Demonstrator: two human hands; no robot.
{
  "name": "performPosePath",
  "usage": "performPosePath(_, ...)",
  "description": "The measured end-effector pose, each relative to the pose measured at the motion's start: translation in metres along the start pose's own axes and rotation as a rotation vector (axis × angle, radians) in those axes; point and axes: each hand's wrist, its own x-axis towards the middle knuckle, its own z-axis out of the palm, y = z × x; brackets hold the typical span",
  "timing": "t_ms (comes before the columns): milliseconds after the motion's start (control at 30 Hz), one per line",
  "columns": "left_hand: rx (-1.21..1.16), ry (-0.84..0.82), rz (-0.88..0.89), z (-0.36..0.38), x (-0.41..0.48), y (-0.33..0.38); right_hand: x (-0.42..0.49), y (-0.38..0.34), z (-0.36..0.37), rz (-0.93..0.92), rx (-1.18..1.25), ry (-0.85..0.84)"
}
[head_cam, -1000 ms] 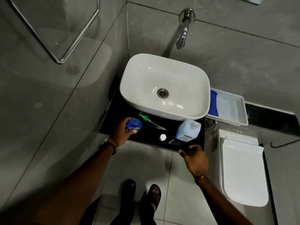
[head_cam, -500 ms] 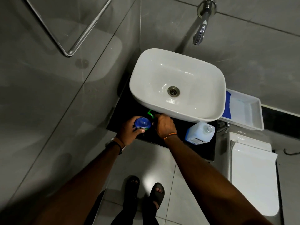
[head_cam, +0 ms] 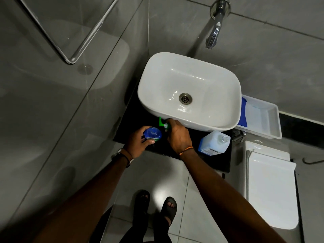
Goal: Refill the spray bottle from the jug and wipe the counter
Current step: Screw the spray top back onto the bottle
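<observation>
A blue spray bottle (head_cam: 152, 133) stands open-topped on the black counter (head_cam: 215, 161), and my left hand (head_cam: 138, 143) is wrapped around its side. Just right of it lies the green spray head (head_cam: 162, 123), under the basin's front edge; my right hand (head_cam: 178, 135) is closed on its collar. The clear jug (head_cam: 213, 142) of bluish liquid stands uncapped on the counter to the right, apart from both hands. The jug's white cap is hidden behind my right arm.
A white basin (head_cam: 190, 92) overhangs the counter, with a chrome wall tap (head_cam: 214, 32) above it. A white tray (head_cam: 263, 118) holding a blue cloth (head_cam: 243, 114) sits at the right. The toilet cistern (head_cam: 270, 186) is below the tray. A glass shower panel (head_cam: 70, 32) stands on the left.
My right hand came in from the counter's front edge near the jug and closed on the green spray head. My left hand stayed on the blue bottle. The camera shifted closer and to the left.
</observation>
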Motion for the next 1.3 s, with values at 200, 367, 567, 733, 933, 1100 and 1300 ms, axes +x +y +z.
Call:
performPosePath(200,0.027,0.011,0.005,-0.001,0.000,0.005,-0.013,-0.021,-0.054,0.067,0.630,0.338)
performPosePath(367,0.070,0.010,0.031,-0.002,-0.002,0.009,-0.011,-0.043,-0.068,0.070,1.062,0.339)
performPosePath(567,0.104,0.023,0.035,-0.002,-0.003,0.012,-0.018,-0.045,-0.052,0.042,0.910,0.243)
performPosePath(733,0.113,0.026,0.045,-0.003,-0.004,0.014,-0.020,-0.041,-0.044,0.005,0.833,0.202)
performPosePath(933,0.116,0.018,0.039,-0.003,-0.003,0.013,-0.012,-0.040,-0.033,-0.158,0.478,-0.006)
performPosePath(1100,0.084,-0.001,0.003,-0.004,-0.002,0.015,-0.008,-0.034,-0.022,-0.169,0.348,-0.144)
performPosePath(1300,0.094,-0.002,-0.008,-0.005,-0.002,0.016,-0.008,-0.030,-0.013,-0.119,0.376,-0.062)
